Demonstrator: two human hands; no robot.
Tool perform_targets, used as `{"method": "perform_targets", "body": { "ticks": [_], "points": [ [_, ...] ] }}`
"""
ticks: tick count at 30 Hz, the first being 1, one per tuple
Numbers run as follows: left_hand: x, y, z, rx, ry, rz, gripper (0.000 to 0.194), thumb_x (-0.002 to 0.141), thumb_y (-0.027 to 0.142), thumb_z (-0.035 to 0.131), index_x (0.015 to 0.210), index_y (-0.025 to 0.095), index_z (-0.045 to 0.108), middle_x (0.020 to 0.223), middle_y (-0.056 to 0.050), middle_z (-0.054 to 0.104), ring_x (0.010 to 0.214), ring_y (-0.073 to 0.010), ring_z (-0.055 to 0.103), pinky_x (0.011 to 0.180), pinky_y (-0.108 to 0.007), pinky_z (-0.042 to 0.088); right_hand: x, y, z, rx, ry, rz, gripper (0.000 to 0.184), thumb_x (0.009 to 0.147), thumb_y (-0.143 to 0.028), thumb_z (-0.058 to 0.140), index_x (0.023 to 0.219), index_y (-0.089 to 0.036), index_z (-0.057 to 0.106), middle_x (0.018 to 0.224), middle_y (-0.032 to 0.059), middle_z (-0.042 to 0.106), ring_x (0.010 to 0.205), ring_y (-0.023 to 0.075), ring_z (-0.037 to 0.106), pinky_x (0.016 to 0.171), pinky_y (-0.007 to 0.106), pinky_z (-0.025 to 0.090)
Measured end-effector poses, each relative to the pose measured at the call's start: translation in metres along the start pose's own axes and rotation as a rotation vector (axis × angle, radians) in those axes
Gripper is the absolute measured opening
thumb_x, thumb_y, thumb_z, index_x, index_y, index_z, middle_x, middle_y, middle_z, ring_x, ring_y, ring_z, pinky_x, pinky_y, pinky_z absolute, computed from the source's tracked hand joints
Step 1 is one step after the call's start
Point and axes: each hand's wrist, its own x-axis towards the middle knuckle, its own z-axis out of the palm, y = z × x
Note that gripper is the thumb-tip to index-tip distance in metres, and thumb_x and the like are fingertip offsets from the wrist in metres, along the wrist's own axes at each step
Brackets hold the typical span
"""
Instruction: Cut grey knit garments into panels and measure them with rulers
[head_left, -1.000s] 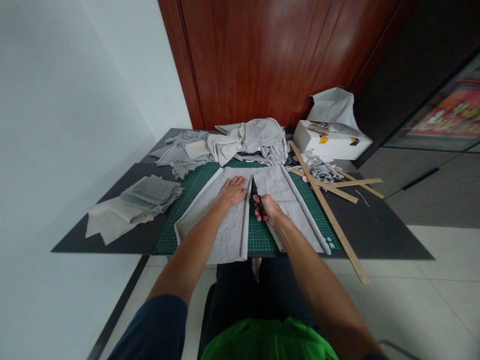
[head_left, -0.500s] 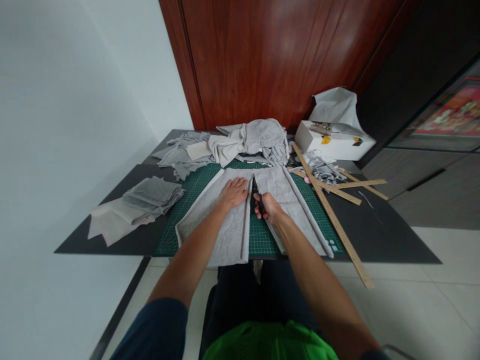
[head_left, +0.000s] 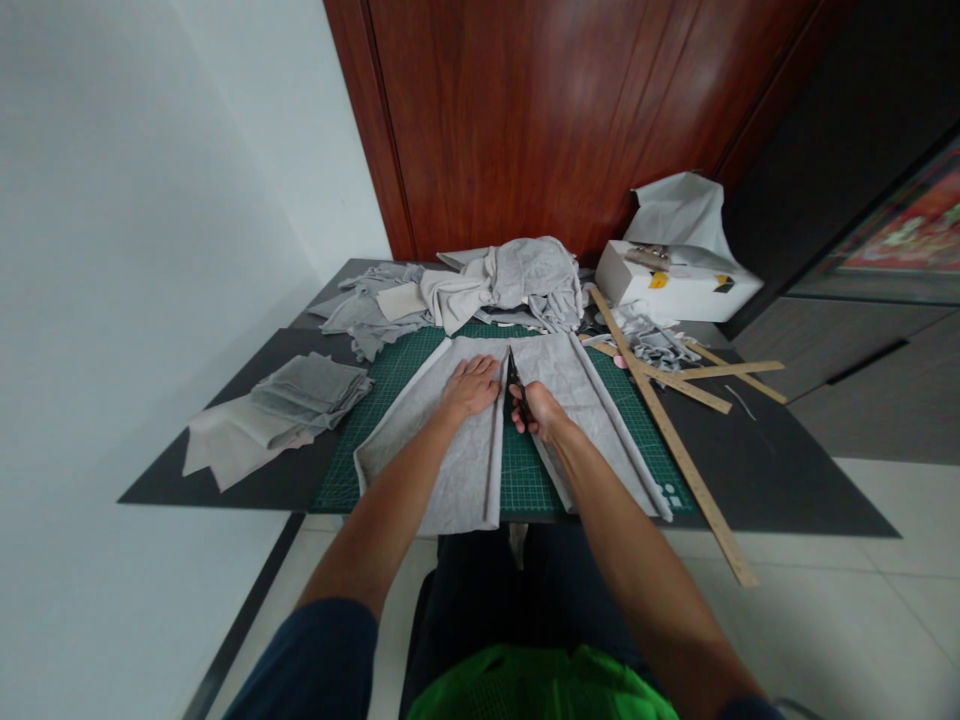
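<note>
On a dark grey, flat-topped desk (head_left: 787,455), a green cutting mat with a pale grid (head_left: 520,478) carries a wide piece of light grey woven cloth (head_left: 469,485), parted by a gap that broadens toward the person. The left portion overhangs the near edge. The left hand (head_left: 472,388) lies flat, palm down, on this portion beside the gap, its fingers extended and slightly apart. The right hand (head_left: 537,410) is closed around the handles of a pair of black scissors (head_left: 513,372), whose blades point away from the person at the narrow far end of the gap; their exact opening cannot be made out. Beyond the cloth lies a crumpled heap of grey fabric (head_left: 529,275); to the left, a folded stack of grey cloth (head_left: 309,388). To the right, a long pale wooden ruler (head_left: 679,440) slants past the near edge, with a white rectangular box (head_left: 679,292) farther back.
</note>
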Motion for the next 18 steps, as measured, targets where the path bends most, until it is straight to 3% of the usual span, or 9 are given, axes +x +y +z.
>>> {"method": "perform_targets", "body": {
  "ticks": [18],
  "points": [
    [0.0,0.001,0.0,-0.02,-0.005,-0.004,0.064,0.104,0.033,0.031,0.166,0.016,0.036,0.177,-0.008,0.03,0.165,-0.024,0.021,0.135,-0.051,0.014,0.01,-0.009,-0.001,-0.028,0.04,0.016,0.025,0.102,-0.035,0.047,0.081,-0.021,0.05,0.049,-0.0005,0.055,0.035,0.0117,0.047,0.034,0.022,0.018]
  ]
}}
